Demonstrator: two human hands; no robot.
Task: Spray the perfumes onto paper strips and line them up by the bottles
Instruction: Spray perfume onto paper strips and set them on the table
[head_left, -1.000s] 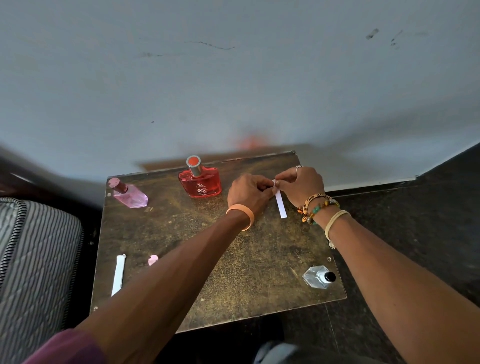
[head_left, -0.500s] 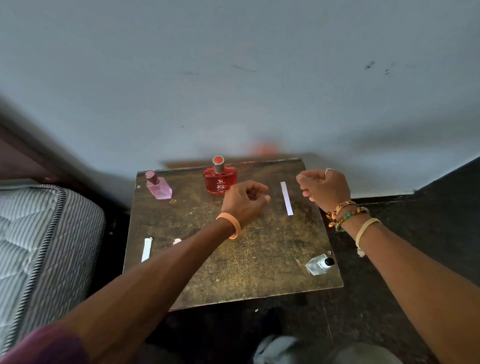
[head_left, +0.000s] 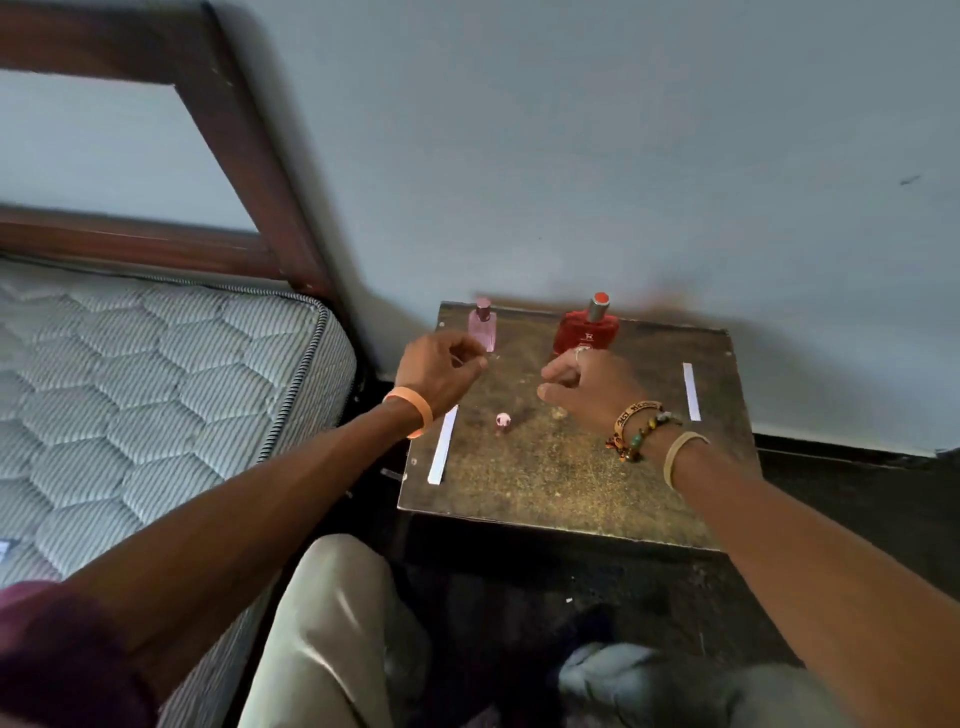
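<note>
The left hand (head_left: 439, 371), grip loosely curled and empty, hovers just before the upright pale pink glass perfume bottle (head_left: 483, 328); the empty right hand (head_left: 587, 387) is farther. A white paper strip (head_left: 443, 444) lies front-left of that bottle on the worn brown counter (head_left: 571, 483), long axis running toward it.

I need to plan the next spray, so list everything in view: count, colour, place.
table: 1, worn brown-gold top, against the wall
pink perfume bottle: 1, pink, upright, back left of the table
red perfume bottle: 1, red with a silver neck, upright, back middle
paper strips: 2, white, lying flat; one by the left edge, the other near the right edge
small cap: 1, pink, on the table right of the left strip
mattress: 1, grey quilted, left of the table
bed frame: 1, dark wood, behind the mattress
trouser leg: 1, beige, bottom centre
left hand: orange wristband, just before the pink bottle, loosely curled, holding nothing
right hand: beaded bracelets, before the red bottle, holding nothing
</note>
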